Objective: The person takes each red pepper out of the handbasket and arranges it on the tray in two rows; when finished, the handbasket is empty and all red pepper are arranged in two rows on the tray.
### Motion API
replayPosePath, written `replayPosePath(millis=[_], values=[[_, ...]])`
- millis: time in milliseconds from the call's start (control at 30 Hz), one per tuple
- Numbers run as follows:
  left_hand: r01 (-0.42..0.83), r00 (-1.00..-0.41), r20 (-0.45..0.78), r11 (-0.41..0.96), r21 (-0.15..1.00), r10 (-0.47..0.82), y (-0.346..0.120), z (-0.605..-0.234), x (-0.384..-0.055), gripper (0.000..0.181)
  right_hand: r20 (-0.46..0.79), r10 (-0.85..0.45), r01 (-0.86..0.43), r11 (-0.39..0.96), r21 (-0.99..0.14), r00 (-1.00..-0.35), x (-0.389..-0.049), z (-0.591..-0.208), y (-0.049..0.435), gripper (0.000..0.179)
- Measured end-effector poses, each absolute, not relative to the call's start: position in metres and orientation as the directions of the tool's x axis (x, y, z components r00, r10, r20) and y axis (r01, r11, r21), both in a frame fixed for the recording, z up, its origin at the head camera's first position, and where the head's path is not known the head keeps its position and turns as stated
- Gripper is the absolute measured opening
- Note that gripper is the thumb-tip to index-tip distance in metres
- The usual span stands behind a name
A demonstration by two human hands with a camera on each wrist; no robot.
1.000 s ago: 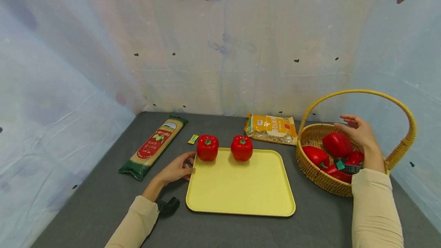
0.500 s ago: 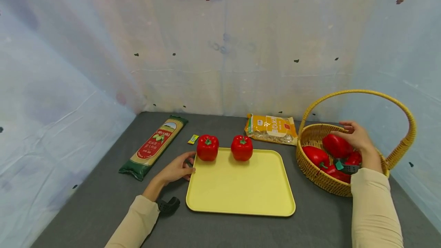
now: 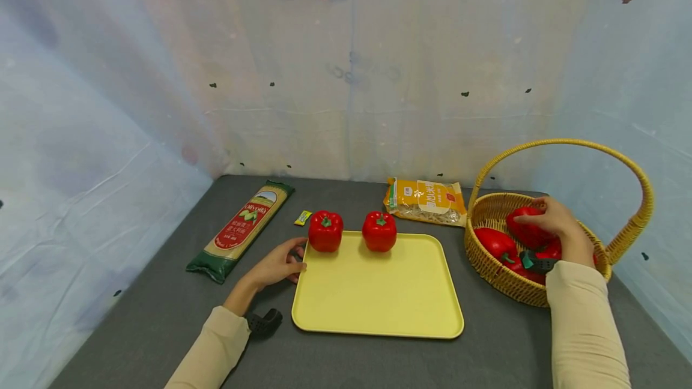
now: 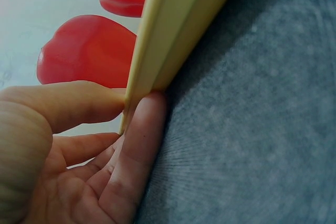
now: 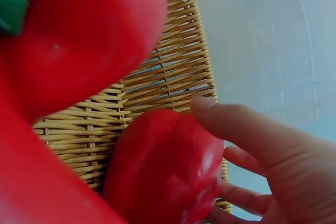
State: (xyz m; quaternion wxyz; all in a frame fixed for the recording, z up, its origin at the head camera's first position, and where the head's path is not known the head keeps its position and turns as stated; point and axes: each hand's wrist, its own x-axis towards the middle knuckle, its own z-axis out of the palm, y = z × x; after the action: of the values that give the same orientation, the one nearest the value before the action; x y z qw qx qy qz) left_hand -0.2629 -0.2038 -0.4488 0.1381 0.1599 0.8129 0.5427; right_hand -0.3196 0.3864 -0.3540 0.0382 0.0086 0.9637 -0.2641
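Observation:
On the left, my left hand (image 3: 278,264) pinches the left rim of a yellow tray (image 3: 378,293); the left wrist view has the thumb on the rim (image 4: 139,72) and a finger beneath it. Two red bell peppers (image 3: 325,231) stand along the tray's far side. My right hand (image 3: 562,224) reaches under the handle of a wicker basket (image 3: 497,284), with thumb and fingers around a red bell pepper (image 5: 163,166) lying inside. Part of that pepper is covered by the hand. Several other red peppers (image 3: 494,244) lie beside it, one with a green stem.
A long pasta packet (image 3: 243,227) lies left of the tray, and a small yellow-green wrapper (image 3: 303,218) lies near its far corner. Behind the tray sits an orange food bag (image 3: 424,200), close to the basket. The basket's tall handle (image 3: 564,141) arches over my right hand.
From above the basket, my right hand has lowered and moved slightly left onto a pepper, its fingers closing around it. My left hand and the tray have stayed in place.

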Motion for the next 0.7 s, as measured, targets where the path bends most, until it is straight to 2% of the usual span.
replayPosePath(millis=[367, 567, 700], values=[[0.123, -0.905, -0.039, 0.348, 0.929, 0.423, -0.2052, -0.4482, -0.2620, 0.062, -0.073, -0.021, 0.020, 0.852, -0.523, -0.997, -0.3205, -0.3547, 0.3892, 0.077], [0.113, -0.910, -0.044, 0.347, 0.931, 0.413, -0.2039, -0.4456, -0.2598, 0.062, -0.061, -0.009, 0.030, 0.794, -0.607, -0.998, -0.3203, -0.3533, 0.3870, 0.088], [0.105, -0.912, -0.051, 0.350, 0.931, 0.408, -0.2038, -0.4468, -0.2611, 0.062, -0.044, 0.006, 0.032, 0.783, -0.621, -0.999, -0.3207, -0.3512, 0.3864, 0.093]])
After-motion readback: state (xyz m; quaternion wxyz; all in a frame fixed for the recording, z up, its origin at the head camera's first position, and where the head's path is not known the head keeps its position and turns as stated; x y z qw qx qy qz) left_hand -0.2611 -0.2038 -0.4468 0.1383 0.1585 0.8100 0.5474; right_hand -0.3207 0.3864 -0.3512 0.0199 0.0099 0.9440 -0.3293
